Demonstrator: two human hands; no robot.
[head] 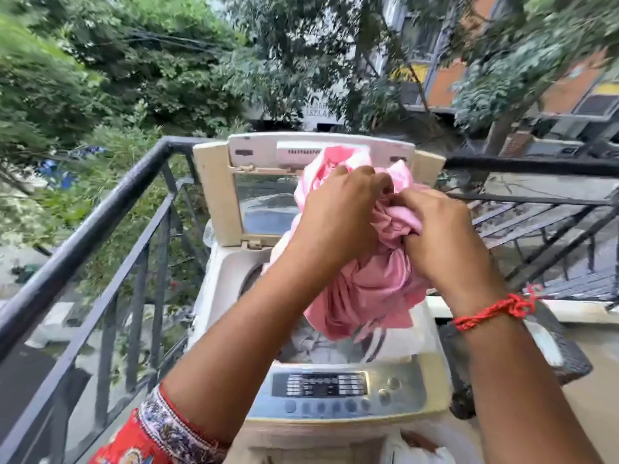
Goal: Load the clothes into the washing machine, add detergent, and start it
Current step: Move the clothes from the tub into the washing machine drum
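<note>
— Balcony setting, trees and a building beyond the black railing. How far along is the laundry?

— Early, I'd judge. The washing machine stands with its lid swung up, and some pale clothes seem to lie in the drum already. A pink garment is bunched in the air above the opening, not yet dropped in.

— And the hands?

— Both closed on that pink cloth. The left hand grips it from the upper left, the right hand clutches a fold on the right side; the two are nearly touching.

— What remains?

— Lowering this piece into the drum, then detergent, shutting the lid, and pressing the buttons on the control panel at the near edge. I see no detergent container I can name with certainty.

— Anything in the way?

— The drum mouth looks free under the cloth. A dark basket sits just right of the machine, behind the right forearm, its contents hidden. Something white shows at the bottom edge, too cut off to tell.
</note>
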